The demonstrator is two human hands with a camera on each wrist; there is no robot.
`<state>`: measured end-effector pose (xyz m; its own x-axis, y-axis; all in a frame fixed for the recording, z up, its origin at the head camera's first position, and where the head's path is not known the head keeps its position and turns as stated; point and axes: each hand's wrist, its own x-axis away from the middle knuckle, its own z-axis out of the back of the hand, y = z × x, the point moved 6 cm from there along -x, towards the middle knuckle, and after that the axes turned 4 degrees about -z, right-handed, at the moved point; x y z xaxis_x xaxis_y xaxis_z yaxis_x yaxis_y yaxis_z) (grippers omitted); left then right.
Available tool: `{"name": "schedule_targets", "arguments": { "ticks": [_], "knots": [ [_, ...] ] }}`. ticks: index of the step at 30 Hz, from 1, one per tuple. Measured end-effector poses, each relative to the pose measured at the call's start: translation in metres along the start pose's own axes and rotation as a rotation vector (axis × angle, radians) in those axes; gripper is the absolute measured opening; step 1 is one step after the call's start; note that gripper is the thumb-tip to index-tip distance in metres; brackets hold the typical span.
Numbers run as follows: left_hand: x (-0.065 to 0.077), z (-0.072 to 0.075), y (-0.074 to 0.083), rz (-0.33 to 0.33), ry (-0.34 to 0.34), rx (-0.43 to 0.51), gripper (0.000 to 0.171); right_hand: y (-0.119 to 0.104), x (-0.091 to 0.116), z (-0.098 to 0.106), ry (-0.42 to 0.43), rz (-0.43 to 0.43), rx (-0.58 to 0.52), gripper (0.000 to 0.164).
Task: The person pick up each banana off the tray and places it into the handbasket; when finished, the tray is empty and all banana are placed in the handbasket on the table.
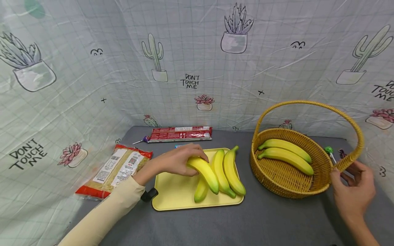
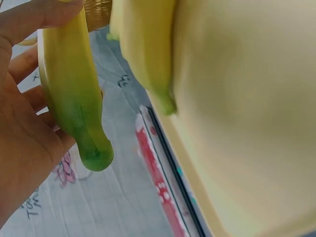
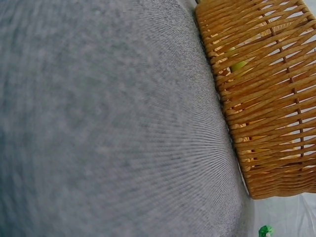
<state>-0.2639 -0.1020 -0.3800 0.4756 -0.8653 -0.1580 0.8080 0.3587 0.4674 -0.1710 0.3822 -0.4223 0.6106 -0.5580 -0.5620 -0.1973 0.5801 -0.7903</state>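
Observation:
My left hand (image 1: 182,159) grips a yellow banana (image 1: 207,173) with a green tip, held over the pale yellow cutting board (image 1: 172,193). Beneath it another banana (image 1: 200,192) shows in part. Two more bananas, one in the middle (image 1: 219,172) and one at the board's right edge (image 1: 233,172), lie side by side. In the left wrist view, thumb and fingers wrap the banana (image 2: 74,89). My right hand (image 1: 354,191) holds the wicker basket (image 1: 271,181) where its handle meets the rim, thumb on top. Two bananas (image 1: 284,160) lie inside. The right wrist view shows no hand.
Left of the board lies a red-edged bag of noodles or pasta (image 1: 114,171). Red packets (image 1: 181,134) and a purple lollipop (image 1: 145,139) are behind it. A green lollipop (image 1: 328,150) stands out beyond the basket. Patterned cloth walls (image 1: 197,61) close off the grey table.

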Motion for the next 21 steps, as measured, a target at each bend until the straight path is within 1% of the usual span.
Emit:
{"name": "schedule_targets", "arguments": {
  "ticks": [4, 9, 16, 21],
  "knots": [
    [-0.015, 0.003, 0.007, -0.047, 0.008, -0.010, 0.040, -0.002, 0.000, 0.000, 0.004, -0.012, 0.006, 0.052],
    [-0.035, 0.005, 0.015, -0.107, 0.019, -0.027, 0.040, -0.001, 0.000, 0.001, 0.003, -0.006, 0.005, 0.052],
    [-0.066, 0.006, 0.028, -0.125, 0.006, -0.039, 0.040, 0.006, -0.001, 0.001, 0.001, -0.005, 0.008, 0.053],
    [-0.089, 0.006, 0.040, -0.169, 0.006, -0.029, 0.039, 0.009, -0.001, 0.000, 0.002, -0.016, 0.014, 0.054]
  ]
}}
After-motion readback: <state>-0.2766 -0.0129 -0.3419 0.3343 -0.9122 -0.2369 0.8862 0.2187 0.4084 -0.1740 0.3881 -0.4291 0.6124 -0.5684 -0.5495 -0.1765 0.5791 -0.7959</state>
